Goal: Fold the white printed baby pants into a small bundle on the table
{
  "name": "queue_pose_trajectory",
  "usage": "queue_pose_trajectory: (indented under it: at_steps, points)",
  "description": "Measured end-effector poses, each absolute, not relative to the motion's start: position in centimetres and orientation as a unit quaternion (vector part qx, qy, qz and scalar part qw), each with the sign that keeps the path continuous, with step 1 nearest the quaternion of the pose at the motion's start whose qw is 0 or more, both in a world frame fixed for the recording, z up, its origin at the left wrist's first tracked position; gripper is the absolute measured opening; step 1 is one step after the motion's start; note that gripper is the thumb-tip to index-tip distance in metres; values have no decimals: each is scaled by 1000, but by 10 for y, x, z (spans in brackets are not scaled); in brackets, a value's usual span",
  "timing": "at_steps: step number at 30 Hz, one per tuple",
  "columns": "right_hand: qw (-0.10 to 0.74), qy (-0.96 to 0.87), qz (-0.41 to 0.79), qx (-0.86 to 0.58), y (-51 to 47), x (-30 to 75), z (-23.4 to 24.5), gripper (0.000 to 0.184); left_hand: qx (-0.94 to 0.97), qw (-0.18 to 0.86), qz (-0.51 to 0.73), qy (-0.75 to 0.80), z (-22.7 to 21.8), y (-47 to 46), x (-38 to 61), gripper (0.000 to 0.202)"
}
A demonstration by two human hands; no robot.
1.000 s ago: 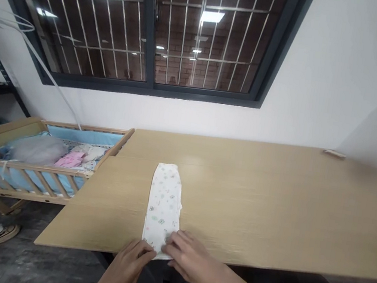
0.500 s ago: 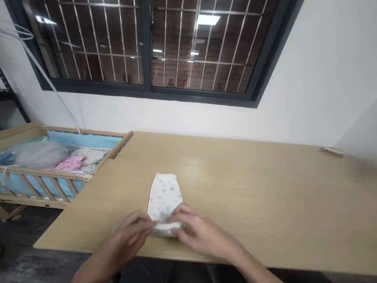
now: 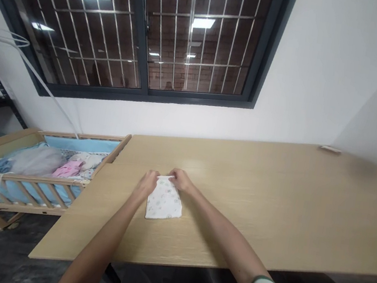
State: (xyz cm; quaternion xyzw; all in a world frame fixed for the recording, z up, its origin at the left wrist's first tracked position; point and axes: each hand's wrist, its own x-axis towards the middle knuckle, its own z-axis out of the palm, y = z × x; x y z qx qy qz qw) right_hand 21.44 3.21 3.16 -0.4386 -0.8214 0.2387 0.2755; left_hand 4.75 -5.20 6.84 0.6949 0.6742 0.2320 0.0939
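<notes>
A small folded white cloth (image 3: 164,202) with a pale printed pattern lies flat on the wooden table (image 3: 237,191), its wider edge toward me. My left hand (image 3: 149,182) pinches the far left corner of it. At the far right corner, the fingers of my right hand (image 3: 180,179) are closed on the same edge. Whether the cloth is a garment or a plain piece of fabric, I cannot tell.
To the left stands a wooden crib (image 3: 41,181) with blue lining, holding a pink cloth (image 3: 68,168) and other fabrics. A small flat object (image 3: 330,149) lies at the table's far right. Behind is a barred window (image 3: 154,37).
Both hands have moved from the cloth's near edge to its far edge. The near part now lies folded up, so the cloth is shorter.
</notes>
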Motion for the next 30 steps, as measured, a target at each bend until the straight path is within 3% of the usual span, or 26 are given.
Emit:
queue_pose_trajectory:
  at_steps: [5, 9, 16, 22, 30]
  points:
    - [273, -831, 209, -437, 29, 216, 27, 22, 696, 27, 211, 686, 55, -73, 62, 33]
    - [267, -890, 141, -342, -3, 217, 37, 35, 707, -10, 188, 681, 37, -133, 85, 38]
    - [118, -962, 223, -102, -67, 206, 36, 53, 700, -100, 121, 697, -8, -202, 119, 50]
    - [46, -953, 250, -166, -50, 203, 8, 55, 701, -126, 133, 689, -23, -202, 117, 52]
    - [79, -956, 177, -219, 8, 198, -5, 61, 694, -122, 165, 690, -35, -200, 114, 54]
